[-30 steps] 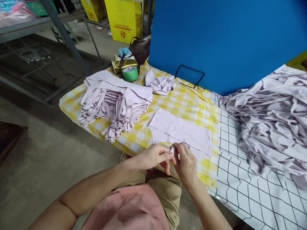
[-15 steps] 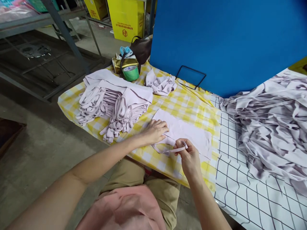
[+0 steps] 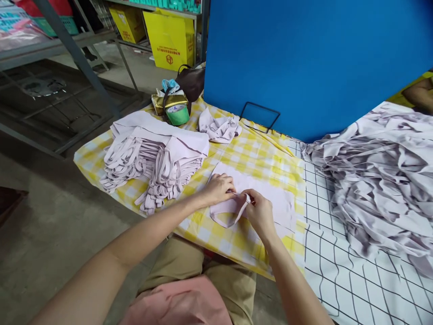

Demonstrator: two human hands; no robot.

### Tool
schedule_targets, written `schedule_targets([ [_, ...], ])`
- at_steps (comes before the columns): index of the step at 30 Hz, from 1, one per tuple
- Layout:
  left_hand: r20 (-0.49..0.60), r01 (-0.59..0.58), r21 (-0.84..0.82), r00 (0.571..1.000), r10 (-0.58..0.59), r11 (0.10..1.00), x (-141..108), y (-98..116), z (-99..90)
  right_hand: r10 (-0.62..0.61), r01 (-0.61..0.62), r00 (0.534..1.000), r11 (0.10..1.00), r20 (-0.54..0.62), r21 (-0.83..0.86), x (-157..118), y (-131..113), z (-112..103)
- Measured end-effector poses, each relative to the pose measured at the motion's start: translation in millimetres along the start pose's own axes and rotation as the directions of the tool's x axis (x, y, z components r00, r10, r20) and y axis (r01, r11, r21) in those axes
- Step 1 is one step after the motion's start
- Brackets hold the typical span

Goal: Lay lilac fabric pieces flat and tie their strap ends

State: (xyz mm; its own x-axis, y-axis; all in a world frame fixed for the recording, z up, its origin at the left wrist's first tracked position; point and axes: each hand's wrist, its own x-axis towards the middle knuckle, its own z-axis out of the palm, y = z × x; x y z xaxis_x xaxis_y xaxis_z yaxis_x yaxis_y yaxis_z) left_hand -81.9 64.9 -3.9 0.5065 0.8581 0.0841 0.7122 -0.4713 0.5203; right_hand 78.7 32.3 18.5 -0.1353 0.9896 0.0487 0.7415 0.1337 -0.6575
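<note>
While the right hand pinches the strap, the left hand rests on the fabric panel, cannot tell if gripping | panel flat on desk | likely light, soft, limp; best pinched at strap end

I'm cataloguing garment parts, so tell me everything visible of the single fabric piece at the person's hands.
The fabric piece is pale lilac-grey, soft-looking cloth, roughly oblong, with a dark line along part of its near side. It lies mostly flat on the yellow-and-white checked tablecloth. A narrow strap appears to loop out from its near left part. The left hand rests on its left portion; the right hand pinches the strap. Fingers hide any join there.
</note>
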Motion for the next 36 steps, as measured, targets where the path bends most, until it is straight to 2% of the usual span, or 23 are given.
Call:
schedule_targets([
  [5,0.044,0.005,-0.045,0.999,-0.003,0.999,5.4,-4.1,-0.8,-0.040,0.041,0.999,0.998,0.012,-0.057,13.7,2.8,5.5],
  [13,0.047,-0.014,-0.049,0.999,0.016,0.999,8.4,-6.6,1.2,-0.055,0.060,0.997,0.994,0.055,-0.091,19.6,0.9,4.3],
  [19,0.072,-0.021,-0.071,0.997,0.026,0.997,10.1,-7.4,-0.8,0.010,-0.005,0.995,0.999,0.097,-0.047,22.4,3.0,1.6],
  [25,0.030,-0.040,-0.080,0.999,0.043,0.996,10.6,-13.1,5.8,0.093,-0.095,0.986,0.996,0.138,0.006,24.4,13.8,2.5],
  [31,0.004,-0.061,-0.088,0.998,0.061,0.994,11.4,-16.1,8.9,0.099,-0.098,0.984,0.995,0.148,-0.015,24.8,12.7,2.8],
  [36,0.038,-0.043,-0.115,0.998,0.048,0.992,12.1,-13.7,4.0,0.081,-0.074,0.991,0.995,0.111,-0.074,24.7,4.3,0.3],
])
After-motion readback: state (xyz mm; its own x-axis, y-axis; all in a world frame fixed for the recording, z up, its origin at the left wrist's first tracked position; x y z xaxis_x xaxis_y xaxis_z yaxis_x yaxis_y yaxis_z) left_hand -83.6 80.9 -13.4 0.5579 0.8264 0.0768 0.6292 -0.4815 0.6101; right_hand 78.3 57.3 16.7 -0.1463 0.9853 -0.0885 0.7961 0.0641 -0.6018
